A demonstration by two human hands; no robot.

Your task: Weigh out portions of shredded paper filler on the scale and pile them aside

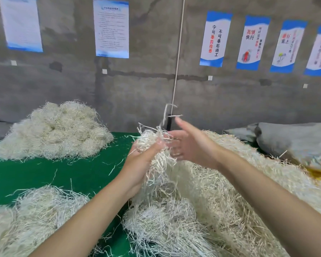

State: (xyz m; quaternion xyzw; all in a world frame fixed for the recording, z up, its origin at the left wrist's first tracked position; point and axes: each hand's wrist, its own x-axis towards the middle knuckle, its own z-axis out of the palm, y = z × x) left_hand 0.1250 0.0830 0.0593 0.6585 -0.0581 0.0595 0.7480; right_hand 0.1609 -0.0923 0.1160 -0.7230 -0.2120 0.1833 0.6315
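1. Green tabletop (44,175) below grey wall w/ posters (111,28); scale not in view.
2. L hand (137,164) has fingers curled round a clump of shredded paper (152,140), raised over the big heap (230,182) at right.
3. R hand (191,145) is flat, fingers straight, holding nothing, just beside the clump.
4. Probably best: comb off hanging strands w/ R hand so the clump parts clean.
5. Keep it off the far-left pile (54,132).
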